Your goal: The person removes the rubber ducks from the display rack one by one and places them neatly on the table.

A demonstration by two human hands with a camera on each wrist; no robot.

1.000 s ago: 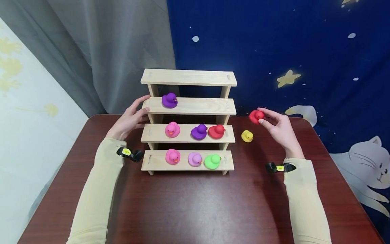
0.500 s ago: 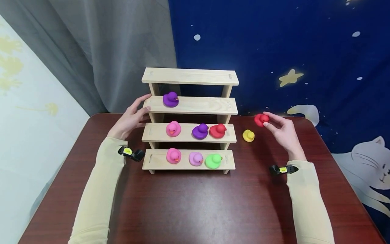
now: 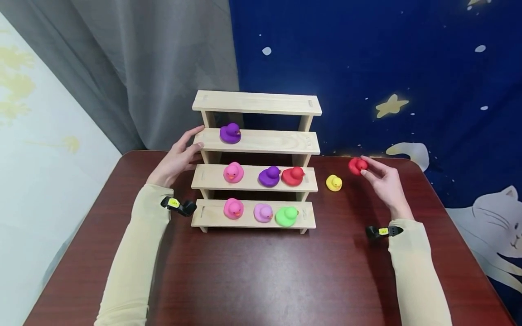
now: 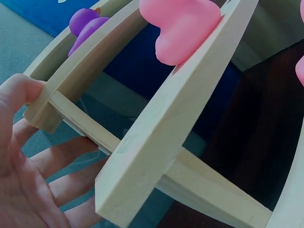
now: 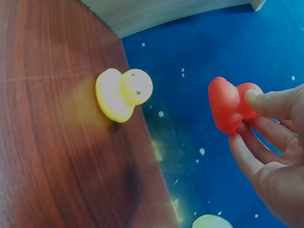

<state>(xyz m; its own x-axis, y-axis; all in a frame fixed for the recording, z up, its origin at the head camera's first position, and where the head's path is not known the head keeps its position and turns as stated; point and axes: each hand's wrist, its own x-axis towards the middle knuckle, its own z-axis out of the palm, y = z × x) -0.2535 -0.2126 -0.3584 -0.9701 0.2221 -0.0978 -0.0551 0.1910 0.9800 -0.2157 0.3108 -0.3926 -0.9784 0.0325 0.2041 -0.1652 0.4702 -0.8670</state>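
A stepped wooden display rack (image 3: 257, 141) stands on the table with several rubber ducks on its shelves. My left hand (image 3: 176, 158) holds the left end of its second shelf from the top, thumb at the front corner and index finger farther back. In the left wrist view the other fingers (image 4: 71, 156) spread beside the upright. On that shelf sits a purple duck (image 3: 230, 133). My right hand (image 3: 384, 183) pinches a red rubber duck (image 3: 357, 166) between thumb and fingers, right of the rack. A small yellow duck (image 3: 334, 183) stands on the table between rack and hand.
The third shelf bears a pink duck (image 3: 234, 172), a purple duck (image 3: 269, 176) and a red duck (image 3: 293, 176). Pink (image 3: 234, 208), lilac (image 3: 263, 212) and green (image 3: 287, 217) ducks sit on the lowest shelf. Behind the table (image 3: 253, 276) hang grey and blue curtains (image 3: 346, 68).
My right hand has moved right and a little toward me with the red duck, farther from the rack and the yellow duck. The left hand keeps its place on the rack.
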